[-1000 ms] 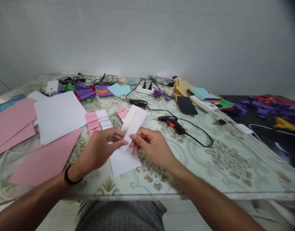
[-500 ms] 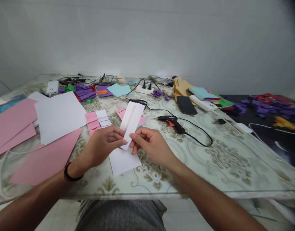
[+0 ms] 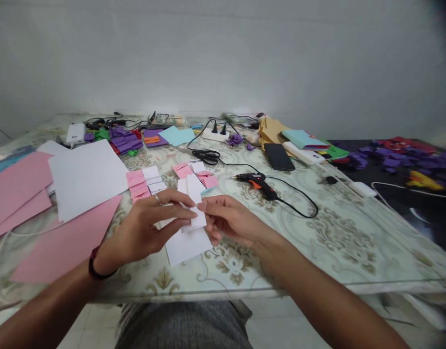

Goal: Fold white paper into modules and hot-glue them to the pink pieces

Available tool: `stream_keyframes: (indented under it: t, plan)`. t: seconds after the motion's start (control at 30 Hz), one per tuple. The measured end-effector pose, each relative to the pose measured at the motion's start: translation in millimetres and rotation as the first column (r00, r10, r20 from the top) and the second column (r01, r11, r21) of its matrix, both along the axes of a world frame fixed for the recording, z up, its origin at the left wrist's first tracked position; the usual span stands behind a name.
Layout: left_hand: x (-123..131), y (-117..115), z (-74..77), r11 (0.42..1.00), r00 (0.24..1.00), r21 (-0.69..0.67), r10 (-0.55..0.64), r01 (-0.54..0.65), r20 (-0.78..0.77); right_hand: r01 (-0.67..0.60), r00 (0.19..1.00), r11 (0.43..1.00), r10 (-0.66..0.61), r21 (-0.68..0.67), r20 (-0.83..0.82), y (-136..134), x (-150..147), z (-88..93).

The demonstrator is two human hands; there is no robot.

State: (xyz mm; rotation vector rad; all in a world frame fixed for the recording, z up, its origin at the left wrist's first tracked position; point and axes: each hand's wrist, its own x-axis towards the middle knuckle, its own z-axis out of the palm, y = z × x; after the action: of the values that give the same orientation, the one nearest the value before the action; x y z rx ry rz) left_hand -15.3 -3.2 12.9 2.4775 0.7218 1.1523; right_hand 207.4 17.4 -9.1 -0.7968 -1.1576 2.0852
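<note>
Between my two hands is a folded strip of white paper [image 3: 191, 187], held just above the table. My left hand [image 3: 155, 220] has its fingertips pressed on the strip's upper face from the left. On the other side my right hand [image 3: 228, 218] pinches the strip's right edge between thumb and fingers. Beneath them a white paper sheet [image 3: 189, 248] lies flat on the table. Just behind my hands are small folded pink papers [image 3: 209, 180], and a stack of pink folded pieces [image 3: 137, 184] lies to the left beside white folded pieces [image 3: 153, 179].
A glue gun [image 3: 257, 183] with a black cord lies right of my hands. Behind it sits a black phone [image 3: 278, 156]. Large white paper [image 3: 92, 179] and pink paper [image 3: 68, 247] cover the left. A power strip [image 3: 215, 135] stands at the back on the patterned tablecloth [image 3: 339, 232].
The white strip has tipped down and away from its raised slant. My left fingers have moved from gripping its lower edge onto its face. The right hand still pinches the edge.
</note>
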Motion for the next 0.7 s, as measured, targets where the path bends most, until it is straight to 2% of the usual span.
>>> stream_keyframes:
  t: [0.1,0.13,0.2,0.23,0.33,0.43,0.53,0.6,0.7]
  plan:
    - [0.9,-1.2,1.0,0.996,0.999,0.087,-0.039,0.037,0.023,-0.06,0.998,0.998,0.06,0.027,0.016,-2.5,0.5,1.0]
    - [1.2,-1.7,1.1,0.994,0.998,0.107,-0.039,0.035,0.038,-0.061,0.997,0.995,0.058,0.083,0.044,-3.8,0.6,1.9]
    - [1.3,-2.9,1.6,0.992,0.997,0.127,-0.005,-0.004,0.072,-0.003,0.995,0.966,-0.023,0.259,0.098,-6.8,1.3,4.4]
    - [1.0,-3.5,1.9,0.991,0.995,0.129,0.021,-0.033,0.093,0.047,0.99,0.932,-0.091,0.359,0.107,-8.4,1.7,5.8]
    - [-0.2,-5.0,3.0,0.987,0.982,0.123,0.079,-0.101,0.172,0.18,0.965,0.784,-0.258,0.594,0.048,-13.0,2.9,8.3]
    - [-0.4,-6.6,2.4,0.99,0.974,0.096,0.078,-0.101,0.211,0.22,0.947,0.608,-0.32,0.763,-0.017,-16.2,2.1,7.0]
    - [1.4,-9.3,0.7,0.998,0.972,0.037,0.047,-0.057,0.228,0.234,0.93,0.44,-0.363,0.867,-0.067,-17.5,0.1,4.5]
    - [2.5,-11.2,0.0,1.0,0.971,0.007,0.027,-0.03,0.236,0.24,0.921,0.383,-0.38,0.892,-0.085,-17.7,-0.9,3.5]
    - [2.6,-13.0,0.9,1.0,0.971,-0.021,-0.007,0.012,0.238,0.226,0.921,0.353,-0.382,0.908,-0.08,-17.7,-1.1,2.9]
